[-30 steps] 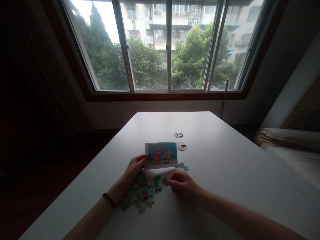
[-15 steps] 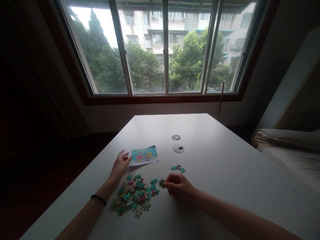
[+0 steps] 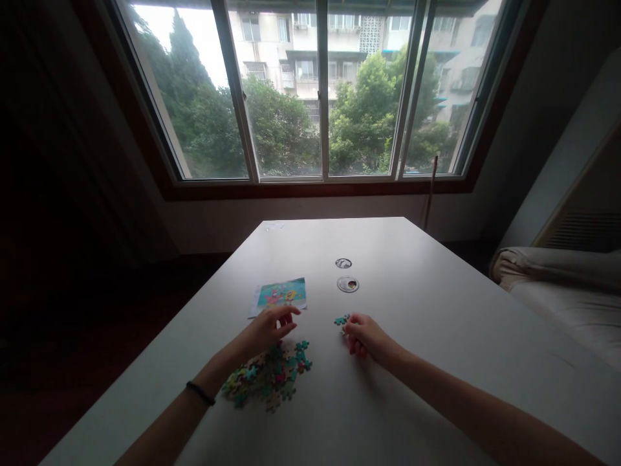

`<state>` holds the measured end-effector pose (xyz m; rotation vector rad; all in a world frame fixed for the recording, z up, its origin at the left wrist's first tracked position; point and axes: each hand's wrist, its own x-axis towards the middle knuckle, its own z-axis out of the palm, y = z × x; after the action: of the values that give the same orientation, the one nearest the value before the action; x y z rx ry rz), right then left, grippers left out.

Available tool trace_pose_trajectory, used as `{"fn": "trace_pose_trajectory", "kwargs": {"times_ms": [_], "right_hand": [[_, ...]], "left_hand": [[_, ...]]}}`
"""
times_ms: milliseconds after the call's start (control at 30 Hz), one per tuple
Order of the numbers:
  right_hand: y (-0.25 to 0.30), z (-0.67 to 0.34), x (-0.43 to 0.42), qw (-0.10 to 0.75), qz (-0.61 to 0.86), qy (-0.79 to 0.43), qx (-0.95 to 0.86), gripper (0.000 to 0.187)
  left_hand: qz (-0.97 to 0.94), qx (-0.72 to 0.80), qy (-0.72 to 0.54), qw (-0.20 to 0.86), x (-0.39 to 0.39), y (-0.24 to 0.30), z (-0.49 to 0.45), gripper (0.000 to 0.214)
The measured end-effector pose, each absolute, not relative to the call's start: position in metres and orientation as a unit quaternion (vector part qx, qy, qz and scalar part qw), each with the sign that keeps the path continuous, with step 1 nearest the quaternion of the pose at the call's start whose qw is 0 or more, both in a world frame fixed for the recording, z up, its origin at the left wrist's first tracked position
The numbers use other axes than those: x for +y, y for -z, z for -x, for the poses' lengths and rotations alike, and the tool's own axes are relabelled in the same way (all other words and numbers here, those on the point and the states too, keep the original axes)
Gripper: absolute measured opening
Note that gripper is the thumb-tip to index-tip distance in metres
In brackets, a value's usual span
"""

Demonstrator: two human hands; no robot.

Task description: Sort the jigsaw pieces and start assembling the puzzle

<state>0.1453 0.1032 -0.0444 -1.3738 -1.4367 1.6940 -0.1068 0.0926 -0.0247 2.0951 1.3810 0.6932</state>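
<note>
A loose heap of coloured puzzle pieces (image 3: 269, 378) lies on the white table (image 3: 436, 304) near me. My left hand (image 3: 269, 329) hovers over the heap's far edge, fingers stretched out and apart, holding nothing; a black band is on that wrist. Just beyond it the cartoon picture card (image 3: 280, 294) lies flat. My right hand (image 3: 363, 334) rests on the table with fingers curled, its fingertips at a small cluster of teal joined pieces (image 3: 340, 320). The piece it grips is mostly hidden by the fingers.
Two small round discs (image 3: 348, 284) (image 3: 343, 263) lie past the cluster. A wide window fills the wall behind the table. A thin stick (image 3: 427, 194) leans by the far right corner, and a pale cushioned seat (image 3: 557, 278) stands at the right.
My left hand laid the picture card down to the left, let go, and came back over the heap. My right hand carried its piece forward from the heap to the small teal cluster.
</note>
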Motion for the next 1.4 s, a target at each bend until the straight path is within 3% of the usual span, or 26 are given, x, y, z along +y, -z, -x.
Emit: {"fn": "trace_pose_trajectory", "kwargs": {"times_ms": [167,333,633,867,1400], "right_hand": [[0.052,-0.140,0.099,0.296,0.487,-0.606,-0.555,0.006],[0.053,-0.137,0.089,0.330,0.448,-0.544,-0.627,0.009],[0.056,-0.135,0.069,0.332,0.337,-0.297,-0.830,0.010],[0.056,-0.135,0.065,0.307,0.301,-0.283,-0.857,0.008],[0.057,-0.134,0.067,0.303,0.315,-0.308,-0.845,0.007]], "left_hand": [[-0.799,0.482,-0.195,0.302,0.080,0.020,0.101,0.016],[-0.808,0.484,-0.146,0.303,0.076,0.014,0.103,0.023],[-0.834,0.490,-0.087,0.237,0.067,0.004,0.100,0.020],[-0.839,0.489,-0.058,0.231,0.063,0.001,0.089,0.027],[-0.828,0.502,-0.062,0.242,0.062,-0.001,0.087,0.017]]}}
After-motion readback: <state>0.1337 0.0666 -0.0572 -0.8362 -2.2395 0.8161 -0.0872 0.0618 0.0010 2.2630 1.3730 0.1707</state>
